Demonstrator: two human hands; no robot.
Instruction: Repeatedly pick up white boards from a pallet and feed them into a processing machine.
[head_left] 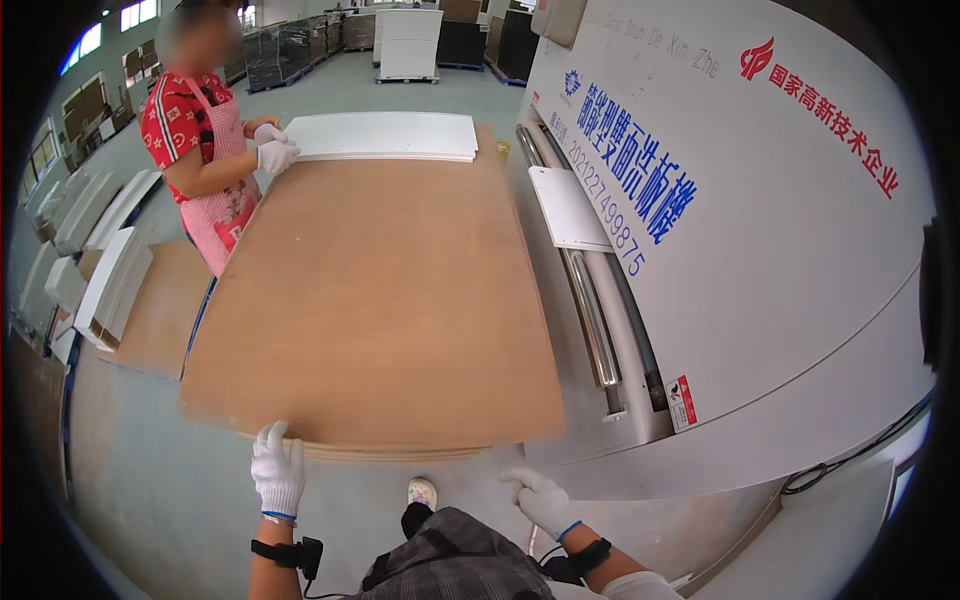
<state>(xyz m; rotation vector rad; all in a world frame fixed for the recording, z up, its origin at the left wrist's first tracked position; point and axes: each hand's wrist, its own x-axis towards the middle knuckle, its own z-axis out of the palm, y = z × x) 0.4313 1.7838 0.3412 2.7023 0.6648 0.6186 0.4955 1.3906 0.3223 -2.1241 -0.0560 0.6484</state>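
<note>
Head camera view: a stack of brown boards [370, 300] is occupying the centre and is serving as the landmark. The left hand [277, 475], in a white glove, is positioned at the near edge of the stack, left of its middle. Its fingers are extending to the edge and its thumb is standing apart; whether the hand is gripping the edge cannot be told. The right hand [542, 502], also gloved, is hanging just off the near right corner of the stack, with fingers loosely bent and nothing visible in its grasp. White panels [385, 137] are lying on the far end of the stack. At the far left of the stack, a co-worker [205, 150] in a pink apron is reaching to the left end of these panels. Along the right side of the stack, a large white machine [760, 230] is standing. Near the stack, a single white plate [570, 208] is projecting from the machine's opening above a metal roller [592, 320]. Left of the stack, long white pieces [115, 285] are lying on a brown sheet [165, 310].
</note>
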